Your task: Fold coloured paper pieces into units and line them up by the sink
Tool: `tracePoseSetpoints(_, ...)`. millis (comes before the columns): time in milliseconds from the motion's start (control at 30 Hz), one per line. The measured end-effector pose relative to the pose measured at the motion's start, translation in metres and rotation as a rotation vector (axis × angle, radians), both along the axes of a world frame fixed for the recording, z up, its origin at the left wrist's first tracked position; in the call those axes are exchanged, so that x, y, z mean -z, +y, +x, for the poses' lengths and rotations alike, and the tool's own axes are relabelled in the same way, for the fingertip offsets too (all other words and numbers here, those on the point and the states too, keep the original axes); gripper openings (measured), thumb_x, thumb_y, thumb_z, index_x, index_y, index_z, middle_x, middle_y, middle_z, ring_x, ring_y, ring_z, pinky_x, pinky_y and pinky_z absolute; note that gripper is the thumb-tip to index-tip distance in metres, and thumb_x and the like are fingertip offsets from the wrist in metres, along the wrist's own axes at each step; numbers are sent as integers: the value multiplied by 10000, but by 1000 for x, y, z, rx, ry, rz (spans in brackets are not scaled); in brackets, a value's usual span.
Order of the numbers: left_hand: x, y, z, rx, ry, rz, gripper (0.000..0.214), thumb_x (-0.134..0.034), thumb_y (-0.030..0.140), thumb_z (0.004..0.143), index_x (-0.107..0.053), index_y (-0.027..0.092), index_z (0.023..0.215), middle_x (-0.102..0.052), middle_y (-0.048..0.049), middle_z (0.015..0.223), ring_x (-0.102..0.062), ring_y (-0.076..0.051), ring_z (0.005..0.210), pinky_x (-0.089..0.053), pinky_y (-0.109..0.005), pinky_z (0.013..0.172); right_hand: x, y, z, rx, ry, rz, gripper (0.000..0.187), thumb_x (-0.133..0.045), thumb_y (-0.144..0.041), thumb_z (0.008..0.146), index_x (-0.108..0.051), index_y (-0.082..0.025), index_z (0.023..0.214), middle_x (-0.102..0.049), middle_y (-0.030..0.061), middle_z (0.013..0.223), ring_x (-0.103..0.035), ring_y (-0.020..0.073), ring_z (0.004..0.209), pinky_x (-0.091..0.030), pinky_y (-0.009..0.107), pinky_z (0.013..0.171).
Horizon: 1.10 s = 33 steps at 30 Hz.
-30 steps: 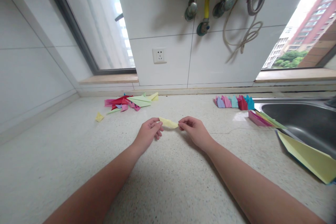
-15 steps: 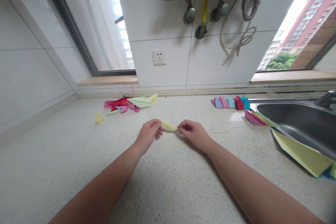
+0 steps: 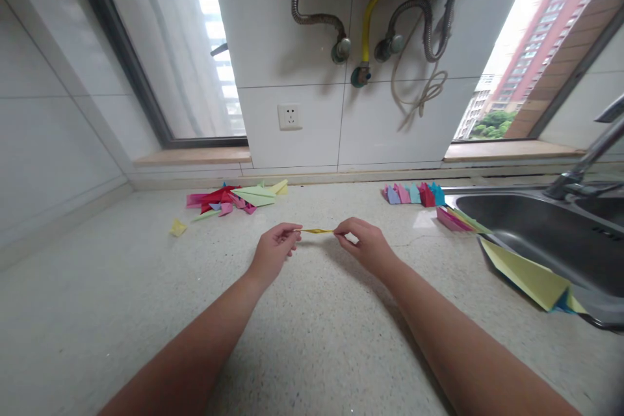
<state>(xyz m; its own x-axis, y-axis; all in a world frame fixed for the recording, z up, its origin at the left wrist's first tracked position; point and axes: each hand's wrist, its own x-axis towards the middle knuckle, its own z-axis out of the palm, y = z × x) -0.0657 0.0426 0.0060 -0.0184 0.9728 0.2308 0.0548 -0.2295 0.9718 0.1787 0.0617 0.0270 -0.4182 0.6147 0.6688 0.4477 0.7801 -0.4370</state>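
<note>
A small folded yellow paper (image 3: pixel 316 231) is stretched between both hands just above the speckled countertop (image 3: pixel 312 351), seen edge-on as a thin strip. My left hand (image 3: pixel 273 251) pinches its left end with thumb and fingers closed. My right hand (image 3: pixel 364 246) pinches the right end the same way. Both forearms reach in from the bottom of the head view.
A heap of folded coloured papers (image 3: pixel 234 195) lies at the back left, with a small yellow scrap (image 3: pixel 177 227) nearby. A row of folded pieces (image 3: pixel 413 194) stands by the steel sink (image 3: pixel 550 234). Flat coloured sheets (image 3: pixel 526 276) rest on the sink's rim. Hoses hang on the tiled wall.
The yellow paper has turned from showing its flat face to edge-on, pulled straight between both hands. The view has shifted right and up, showing more of the sink and a tap.
</note>
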Motion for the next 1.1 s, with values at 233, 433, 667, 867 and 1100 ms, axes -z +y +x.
tracePoseSetpoints(233,0,-1,2,-4,14,-30,457,-736,439,744,-674,166,1105,-649,-25,761,-545,-113,575,-392,-202,485,-6,-3,8,43,-15,8,102,-564,-204,876,-664,-213,858,-684,46,843,-628,165,785,-495,311,756)
tracePoseSetpoints(433,3,-2,1,117,139,-45,445,-716,456,761,-684,164,1095,-620,-14,735,-538,-130,589,-400,-228,522,-35,0,62,426,204,30,109,-601,-271,850,-678,-195,866,-708,52,843,-660,180,782,-514,313,747)
tracePoseSetpoints(667,6,-2,-2,191,313,-32,358,-655,457,810,-712,186,1036,-675,-34,755,-607,-180,692,-462,-287,666,-28,-9,162,943,351,-35,246,-621,-384,816,-704,-162,883,-743,93,833,-679,227,750,-504,338,722)
tracePoseSetpoints(867,3,-4,0,201,384,-55,351,-646,496,794,-730,203,968,-682,-24,701,-632,-212,702,-457,-307,690,16,-9,193,1137,248,-105,244,-600,-378,811,-701,-157,832,-741,118,820,-664,248,731,-475,347,694)
tracePoseSetpoints(1100,10,2,-3,250,520,-91,416,-573,550,845,-705,205,1035,-704,-34,794,-664,-226,807,-453,-302,746,41,11,209,1233,149,-178,113,-608,-222,756,-703,-164,774,-733,89,796,-652,221,739,-463,322,750)
